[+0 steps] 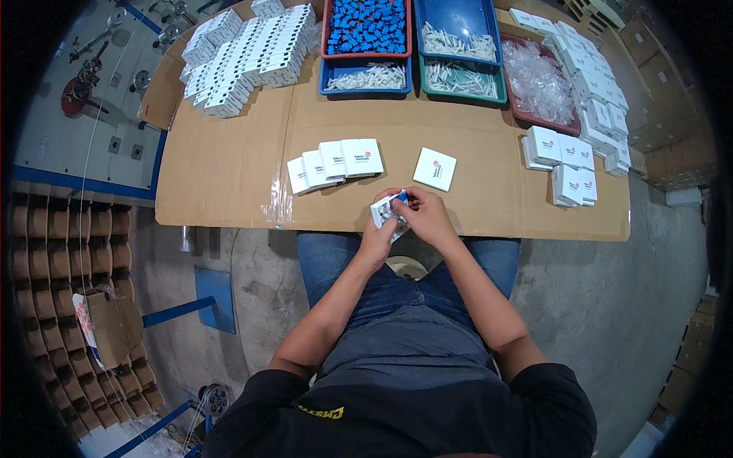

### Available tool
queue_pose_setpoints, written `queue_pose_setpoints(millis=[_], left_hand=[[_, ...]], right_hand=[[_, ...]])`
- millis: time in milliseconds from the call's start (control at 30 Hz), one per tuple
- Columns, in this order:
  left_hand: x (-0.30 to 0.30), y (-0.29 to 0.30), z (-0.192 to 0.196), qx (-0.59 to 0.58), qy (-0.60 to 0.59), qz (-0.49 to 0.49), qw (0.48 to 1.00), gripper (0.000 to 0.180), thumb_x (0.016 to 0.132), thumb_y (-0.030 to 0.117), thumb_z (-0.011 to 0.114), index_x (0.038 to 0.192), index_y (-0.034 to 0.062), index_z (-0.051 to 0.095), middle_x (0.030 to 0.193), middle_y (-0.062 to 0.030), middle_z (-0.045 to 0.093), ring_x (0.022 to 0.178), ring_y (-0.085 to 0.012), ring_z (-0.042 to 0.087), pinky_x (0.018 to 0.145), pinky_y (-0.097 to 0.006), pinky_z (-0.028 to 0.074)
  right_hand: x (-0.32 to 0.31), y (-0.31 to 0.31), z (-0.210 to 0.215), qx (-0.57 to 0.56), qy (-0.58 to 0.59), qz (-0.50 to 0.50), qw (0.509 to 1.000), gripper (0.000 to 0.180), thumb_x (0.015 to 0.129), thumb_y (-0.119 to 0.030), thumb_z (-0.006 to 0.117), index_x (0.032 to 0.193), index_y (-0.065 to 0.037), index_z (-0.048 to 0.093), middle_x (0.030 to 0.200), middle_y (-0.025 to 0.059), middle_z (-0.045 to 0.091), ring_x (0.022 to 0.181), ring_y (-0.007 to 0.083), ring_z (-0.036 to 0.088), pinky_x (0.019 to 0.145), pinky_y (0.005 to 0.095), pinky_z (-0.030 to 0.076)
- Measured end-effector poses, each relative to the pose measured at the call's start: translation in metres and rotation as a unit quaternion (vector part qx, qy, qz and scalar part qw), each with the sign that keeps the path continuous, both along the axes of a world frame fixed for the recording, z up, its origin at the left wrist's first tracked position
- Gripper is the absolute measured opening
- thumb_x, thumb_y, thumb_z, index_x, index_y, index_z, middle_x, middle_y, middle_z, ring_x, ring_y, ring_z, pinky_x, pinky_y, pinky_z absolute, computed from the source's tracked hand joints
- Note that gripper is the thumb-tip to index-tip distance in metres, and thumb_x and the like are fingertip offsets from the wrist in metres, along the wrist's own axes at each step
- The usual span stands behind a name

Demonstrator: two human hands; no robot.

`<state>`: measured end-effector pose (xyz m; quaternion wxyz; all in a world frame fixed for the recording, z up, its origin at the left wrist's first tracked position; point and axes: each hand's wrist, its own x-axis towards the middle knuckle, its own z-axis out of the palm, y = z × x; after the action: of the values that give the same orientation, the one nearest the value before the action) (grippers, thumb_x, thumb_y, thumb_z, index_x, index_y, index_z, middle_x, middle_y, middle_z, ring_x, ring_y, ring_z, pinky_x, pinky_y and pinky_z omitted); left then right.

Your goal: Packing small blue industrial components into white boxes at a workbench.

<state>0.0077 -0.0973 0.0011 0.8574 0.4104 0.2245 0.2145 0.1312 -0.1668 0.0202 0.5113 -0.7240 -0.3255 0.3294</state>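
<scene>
At the table's front edge, my left hand [374,240] grips a small white box-like unit [379,211], tilted, with greyish details on its face. My right hand [429,219] is closed at the unit's upper right, its fingertips on a small blue part [400,197]. The fingers partly cover both. Just beyond my right hand, a flat white square cover [435,169] with a small red mark lies by itself. To its left, several similar white covers [360,157] overlap in a row.
Rows of white units [263,55] stand at the far left. Trays at the back hold blue parts [368,27], white plugs [458,46] and clear plastic bags [538,80]. Stacked white boxes [569,160] occupy the right side. Cardboard [229,164] covers the table.
</scene>
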Motion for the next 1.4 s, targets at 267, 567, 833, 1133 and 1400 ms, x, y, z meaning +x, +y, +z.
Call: queue_pose_setpoints(millis=[267,567,833,1133,1400], left_hand=[[0.004,0.005,0.025,-0.014,0.013,0.223,0.975,0.059,0.087,-0.007,0.041,0.145,0.0078,0.042,0.13,-0.0148,0.058,0.117,-0.024,0.061,0.101,-0.036,0.051],[-0.013,0.007,0.018,-0.104,-0.005,0.098,0.99,0.063,0.09,0.001,0.043,0.152,0.0097,0.035,0.131,-0.0229,0.059,0.121,-0.0341,0.062,0.102,-0.048,0.053],[-0.018,0.024,0.021,-0.151,-0.073,0.137,0.976,0.055,0.107,0.045,0.031,0.149,0.0119,0.042,0.131,-0.0179,0.061,0.12,-0.0321,0.061,0.105,-0.05,0.048],[-0.003,0.015,-0.004,-0.123,-0.011,0.131,0.984,0.06,0.108,0.055,0.028,0.145,0.0128,0.049,0.129,-0.008,0.062,0.119,-0.0221,0.06,0.104,-0.04,0.047],[0.005,0.007,-0.007,-0.039,0.011,0.128,0.991,0.056,0.11,0.052,0.03,0.147,0.0123,0.046,0.128,-0.0076,0.057,0.114,-0.0176,0.059,0.099,-0.033,0.049]], right_hand=[[-0.017,0.014,0.008,0.137,0.083,-0.154,0.975,0.023,0.1,-0.015,0.066,0.114,0.003,0.067,0.092,0.0036,0.071,0.082,0.0115,0.067,0.071,0.0237,0.053],[0.112,0.109,0.047,-0.03,-0.212,0.081,0.973,0.037,0.09,-0.019,0.075,0.122,-0.004,0.066,0.084,0.0073,0.07,0.071,0.0115,0.06,0.07,0.0286,0.052],[0.074,0.097,0.07,0.062,-0.166,0.146,0.973,0.022,0.093,-0.014,0.071,0.111,-0.001,0.069,0.086,0.0067,0.069,0.078,0.0112,0.061,0.069,0.0295,0.05],[-0.013,0.017,0.016,0.002,-0.15,0.082,0.985,0.014,0.09,-0.01,0.071,0.096,0.002,0.068,0.089,0.0116,0.058,0.073,0.022,0.059,0.066,0.0318,0.048],[-0.007,0.007,0.022,0.015,-0.059,0.094,0.994,0.011,0.093,-0.009,0.069,0.096,0.001,0.067,0.088,0.0066,0.058,0.071,0.015,0.053,0.065,0.0295,0.045]])
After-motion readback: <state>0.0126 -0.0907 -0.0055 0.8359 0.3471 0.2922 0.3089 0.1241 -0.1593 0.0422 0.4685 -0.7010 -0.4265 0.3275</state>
